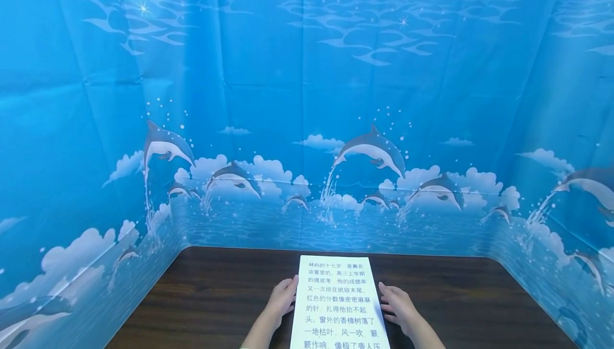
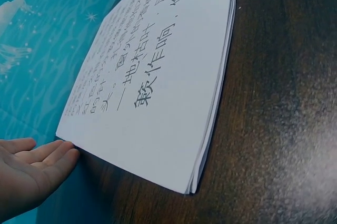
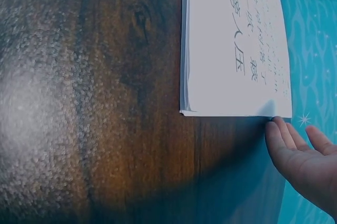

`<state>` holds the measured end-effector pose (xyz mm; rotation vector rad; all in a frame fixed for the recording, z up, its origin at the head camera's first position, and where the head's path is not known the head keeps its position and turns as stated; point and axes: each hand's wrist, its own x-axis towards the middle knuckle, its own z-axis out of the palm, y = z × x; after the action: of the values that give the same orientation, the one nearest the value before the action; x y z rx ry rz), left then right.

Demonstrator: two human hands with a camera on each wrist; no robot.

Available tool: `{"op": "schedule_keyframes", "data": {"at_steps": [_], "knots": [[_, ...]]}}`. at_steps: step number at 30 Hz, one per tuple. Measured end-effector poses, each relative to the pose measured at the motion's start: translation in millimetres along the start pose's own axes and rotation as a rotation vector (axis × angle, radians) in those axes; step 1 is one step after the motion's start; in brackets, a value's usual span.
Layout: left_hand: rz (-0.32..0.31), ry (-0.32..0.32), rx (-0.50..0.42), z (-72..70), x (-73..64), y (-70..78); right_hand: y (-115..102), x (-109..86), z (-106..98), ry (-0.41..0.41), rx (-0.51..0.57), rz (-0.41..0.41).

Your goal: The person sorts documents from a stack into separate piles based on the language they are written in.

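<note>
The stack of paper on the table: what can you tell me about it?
The stack of paper is several white sheets, the top one printed with large black Chinese characters. It lies flat on the dark wooden table, its edges nearly flush, a little fanned at one corner. The left hand and the right hand flank it, straight fingers touching its long sides. Its near end runs out of the head view.
</note>
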<state>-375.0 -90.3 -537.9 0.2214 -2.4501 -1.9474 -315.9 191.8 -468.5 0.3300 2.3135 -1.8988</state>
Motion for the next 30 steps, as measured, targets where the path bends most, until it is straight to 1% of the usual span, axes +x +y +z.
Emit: {"op": "schedule_keyframes", "data": {"at_steps": [5,9,11,15,21,26,28,30], "knots": [[0.01,-0.009,-0.002,2.1,1.7,-1.8,0.3,0.0,1.3,0.015,-0.017,-0.011],[0.041,-0.022,-0.009,4.1,6.4,-6.1,-1.3,-0.8,1.5,0.021,-0.025,-0.019],[0.056,-0.018,-0.006,5.5,8.3,-8.6,-2.2,-1.5,1.4,0.018,-0.029,-0.024],[0.067,0.011,0.006,8.2,9.8,-10.1,-3.1,-2.8,1.6,0.017,-0.025,-0.027],[0.083,0.047,0.018,11.2,11.2,-8.4,-4.2,-3.9,2.2,0.032,-0.016,-0.042],[0.078,0.109,0.027,13.7,14.5,-11.1,-6.5,-4.4,2.8,0.058,-0.009,-0.043],[0.077,0.135,0.01,14.1,13.4,-10.4,-7.3,-5.5,2.6,0.069,0.002,-0.045],[0.081,0.145,-0.001,13.1,9.6,-6.9,-7.5,-6.6,2.2,0.082,0.024,-0.047]]}}
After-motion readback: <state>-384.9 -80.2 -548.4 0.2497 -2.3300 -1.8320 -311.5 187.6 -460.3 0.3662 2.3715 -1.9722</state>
